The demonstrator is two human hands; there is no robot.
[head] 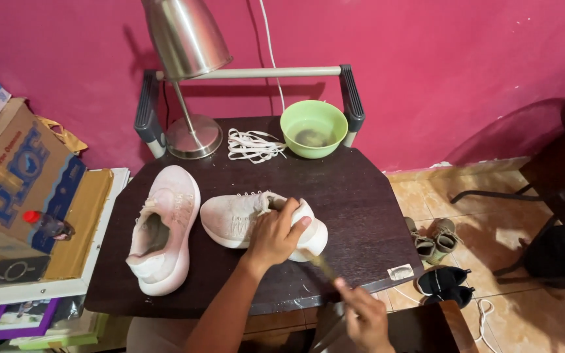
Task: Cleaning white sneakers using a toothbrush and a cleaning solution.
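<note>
While left hand (276,235) grips one of two shoes (263,222), right hand (364,317) brushes

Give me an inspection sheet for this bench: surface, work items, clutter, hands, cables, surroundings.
Surface: dark wooden table, scuffed, pale specks near the front edge.
Work items: pale shoe on its side under the left hand; second pale shoe lies beside it, laces out; thin brush in the right hand, blurred.
Clutter: green bowl and loose white laces at the back; metal desk lamp.
Hands: left hand grips the shoe's heel; right hand holds the brush.
Cables: white cord runs down the wall behind the bowl.
Surroundings: pink wall, cardboard boxes at left, small shoes on the tiled floor.
</note>
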